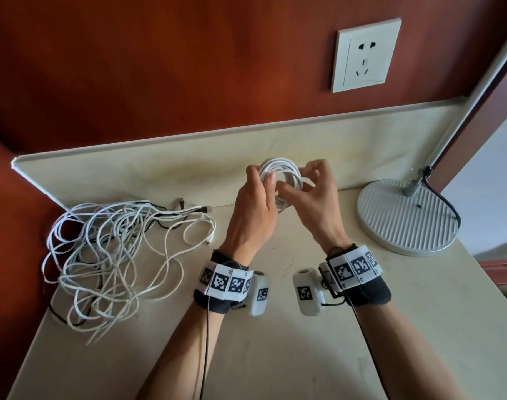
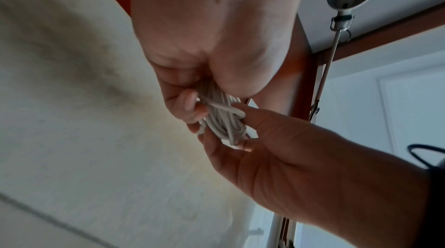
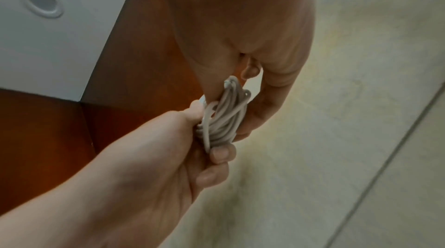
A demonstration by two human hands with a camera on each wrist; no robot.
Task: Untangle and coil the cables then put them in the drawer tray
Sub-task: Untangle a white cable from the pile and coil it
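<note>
- White, round-jacketed cable wound into a small coil (image 1: 279, 176); held clear of the desk top (image 1: 275, 327), at about 12 o'clock from the wearer, between both hands; in the wrist views the coil (image 2: 222, 120) shows edge-on, several turns bunched together, with one strand crossing over the bundle.
- Left hand (image 1: 251, 215): fingers curled round the coil's 9 o'clock side, thumb pressed against the turns; a firm hold, carrying the coil.
- Right hand (image 1: 313, 197): at the coil's 3 o'clock side; thumb and forefinger pinch the turns, the other fingers loosely spread; in the right wrist view the coil (image 3: 224, 117) sits between the two hands' fingertips.
- Governing relation: the ring's plane faces the wearer, roughly upright; both hands touch it, the left with the fuller hold; judged, the loose end is being tucked or wrapped by the right hand; the end itself cannot be made out with certainty.
- Remaining cables (image 1: 116, 255): a loose tangle of white strands with some dark ones, lying on the desk at 9 o'clock, well apart from the hands; not yet sorted.
- No drawer tray in view; its direction cannot be told.
- Lamp base (image 1: 405, 217) at 3 o'clock on the desk; wall socket (image 1: 364, 56) at 1 o'clock on the red-brown wall.
</note>
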